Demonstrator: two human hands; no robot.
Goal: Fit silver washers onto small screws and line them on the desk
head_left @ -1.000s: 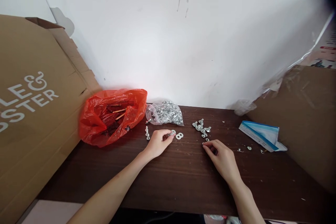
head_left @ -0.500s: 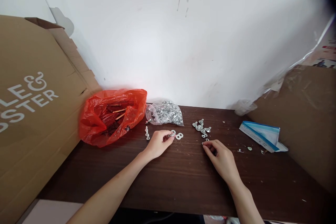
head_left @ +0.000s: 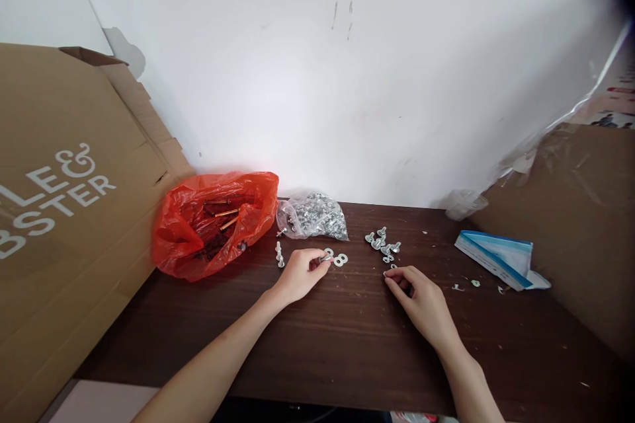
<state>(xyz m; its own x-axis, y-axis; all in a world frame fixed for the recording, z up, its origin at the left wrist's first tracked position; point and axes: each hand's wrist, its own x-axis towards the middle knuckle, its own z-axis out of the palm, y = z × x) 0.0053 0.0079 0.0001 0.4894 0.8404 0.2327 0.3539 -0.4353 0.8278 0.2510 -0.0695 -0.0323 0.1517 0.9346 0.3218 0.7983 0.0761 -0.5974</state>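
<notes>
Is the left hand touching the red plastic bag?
Apart. The head view shows dark table and a few small bolts between the left hand and the red plastic bag.

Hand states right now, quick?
Left hand: closed, pinching a small metal piece.
Right hand: closed in a pinch; cannot tell whether it holds anything.

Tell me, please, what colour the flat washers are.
The flat washers are silver, clearest in the head view.

Free lane between left hand [head_left: 301, 274], right hand [head_left: 421, 297]; narrows at clear bag [head_left: 318, 215], bolt pile [head_left: 378, 244]; wall [head_left: 397, 125] behind.
</notes>
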